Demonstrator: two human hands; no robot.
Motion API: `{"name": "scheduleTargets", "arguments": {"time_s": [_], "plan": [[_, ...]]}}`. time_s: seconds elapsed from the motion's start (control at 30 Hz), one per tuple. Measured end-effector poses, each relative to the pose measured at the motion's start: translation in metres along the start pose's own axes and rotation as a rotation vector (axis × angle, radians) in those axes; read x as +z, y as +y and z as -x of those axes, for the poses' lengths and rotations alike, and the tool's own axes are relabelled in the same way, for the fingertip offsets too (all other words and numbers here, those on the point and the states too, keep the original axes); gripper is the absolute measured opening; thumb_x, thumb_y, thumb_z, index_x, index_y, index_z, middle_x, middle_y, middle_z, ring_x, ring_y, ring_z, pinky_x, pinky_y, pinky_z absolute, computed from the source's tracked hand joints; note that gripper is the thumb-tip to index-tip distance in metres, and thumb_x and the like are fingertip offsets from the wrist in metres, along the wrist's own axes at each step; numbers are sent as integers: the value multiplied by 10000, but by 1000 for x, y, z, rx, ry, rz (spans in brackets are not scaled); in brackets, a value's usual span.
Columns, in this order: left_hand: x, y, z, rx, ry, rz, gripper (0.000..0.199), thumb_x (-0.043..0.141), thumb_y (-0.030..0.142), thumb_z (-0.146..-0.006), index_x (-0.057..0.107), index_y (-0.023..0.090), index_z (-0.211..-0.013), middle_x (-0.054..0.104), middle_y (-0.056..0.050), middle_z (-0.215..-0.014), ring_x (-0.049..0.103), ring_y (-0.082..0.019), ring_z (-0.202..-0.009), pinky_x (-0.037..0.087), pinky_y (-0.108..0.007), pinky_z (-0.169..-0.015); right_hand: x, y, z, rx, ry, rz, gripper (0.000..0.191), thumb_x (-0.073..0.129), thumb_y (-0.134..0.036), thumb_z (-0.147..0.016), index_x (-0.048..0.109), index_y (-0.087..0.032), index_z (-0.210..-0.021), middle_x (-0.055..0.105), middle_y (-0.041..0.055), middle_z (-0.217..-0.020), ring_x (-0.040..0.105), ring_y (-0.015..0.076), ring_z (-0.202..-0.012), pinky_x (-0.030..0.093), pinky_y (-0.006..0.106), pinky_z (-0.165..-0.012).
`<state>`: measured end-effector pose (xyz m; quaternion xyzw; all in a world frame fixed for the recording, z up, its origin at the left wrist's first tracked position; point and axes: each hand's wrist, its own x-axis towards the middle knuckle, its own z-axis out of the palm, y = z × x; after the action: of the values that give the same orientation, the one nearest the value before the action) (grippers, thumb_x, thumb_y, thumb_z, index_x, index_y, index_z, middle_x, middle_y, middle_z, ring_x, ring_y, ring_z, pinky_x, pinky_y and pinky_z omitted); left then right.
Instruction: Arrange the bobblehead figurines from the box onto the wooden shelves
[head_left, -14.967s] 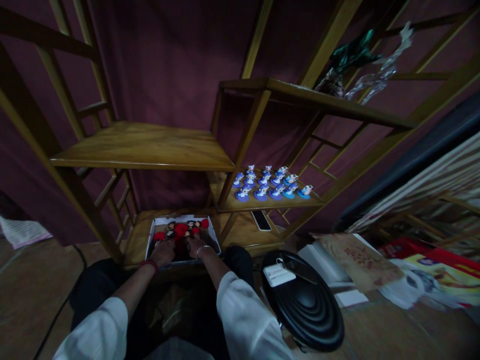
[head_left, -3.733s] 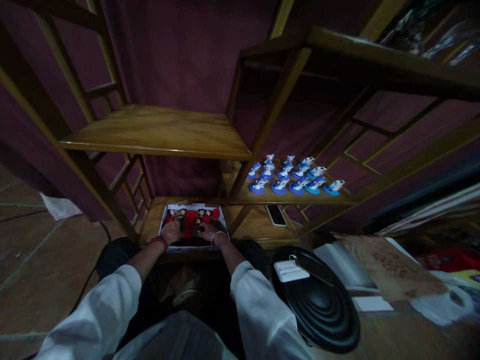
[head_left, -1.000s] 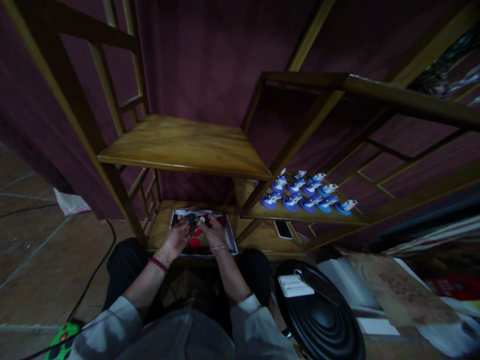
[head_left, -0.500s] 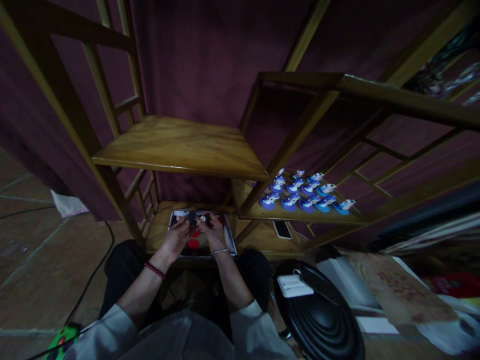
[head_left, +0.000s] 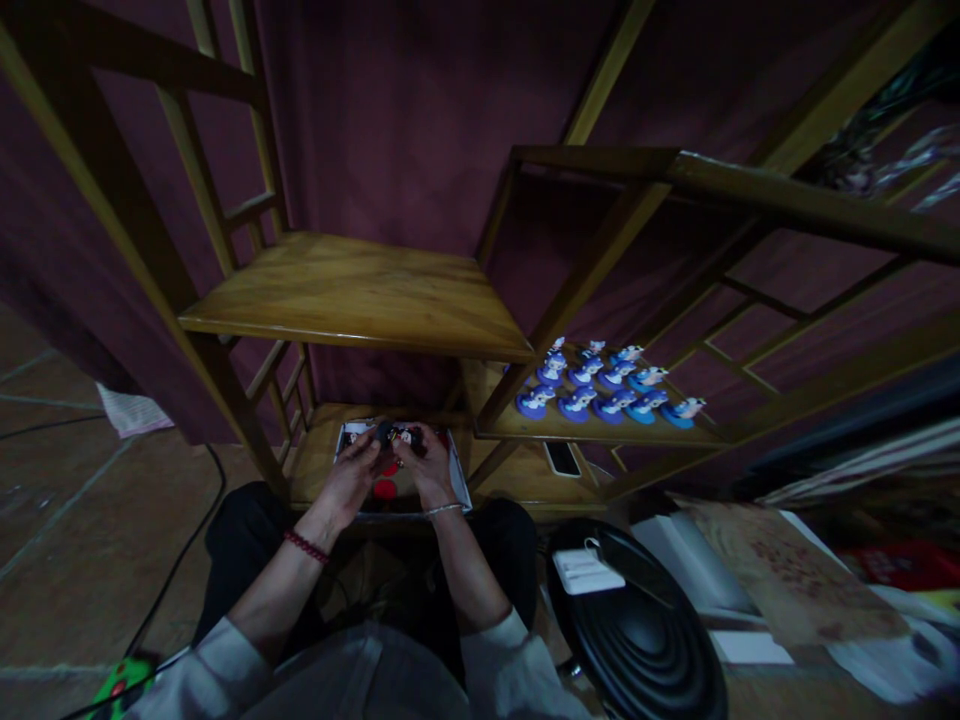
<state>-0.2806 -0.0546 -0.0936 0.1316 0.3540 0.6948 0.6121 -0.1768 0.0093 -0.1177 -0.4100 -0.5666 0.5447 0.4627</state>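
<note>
The white box (head_left: pixel 460 482) sits on the lowest shelf board (head_left: pixel 309 468) of the wooden rack, straight in front of the seated person, and both hands work just over it. The left hand (head_left: pixel 349 484), with a red beaded bracelet on its wrist, pinches a small dark rounded piece (head_left: pixel 384 433) between thumb and fingers. The right hand (head_left: pixel 427 470), with a thin silvery bracelet, closes its thumb and fingers around a small dark figurine (head_left: pixel 406 437) with a pale face. The two pieces meet or nearly meet above the box; whether they are joined is too small and dim to tell. Inside the box, below the hands, lie red round pieces (head_left: pixel 385 489), partly hidden by the fingers. To the right of the box and higher up, purple and blue figurines (head_left: pixel 577 403) stand upright in rows on another shelf, already set out by the look of it. The dark figurine is in hand, not set down, so the handling of it seems unfinished; how many others like it the box holds cannot be told. A phone (head_left: pixel 562 459) lies right of the box on the same board, and farther right, nearer the person, a white case (head_left: pixel 589 571) rests on a black ribbed seat (head_left: pixel 646 635).
</note>
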Motion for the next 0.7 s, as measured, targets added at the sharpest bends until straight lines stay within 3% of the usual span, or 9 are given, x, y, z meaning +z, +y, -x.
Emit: {"name": "scheduleTargets", "arguments": {"time_s": [0.7], "plan": [[4,-2,4,53,-8,-41,334,674,141,-681,643,141,-1014,663,-84,-1047,581,-235,-1035,449,-376,-925,-5,-19,8,-135,-28,167,202,598,-294,-688,587,-227,-878,615,-26,-766,546,135,-684,444,240,-658]]}}
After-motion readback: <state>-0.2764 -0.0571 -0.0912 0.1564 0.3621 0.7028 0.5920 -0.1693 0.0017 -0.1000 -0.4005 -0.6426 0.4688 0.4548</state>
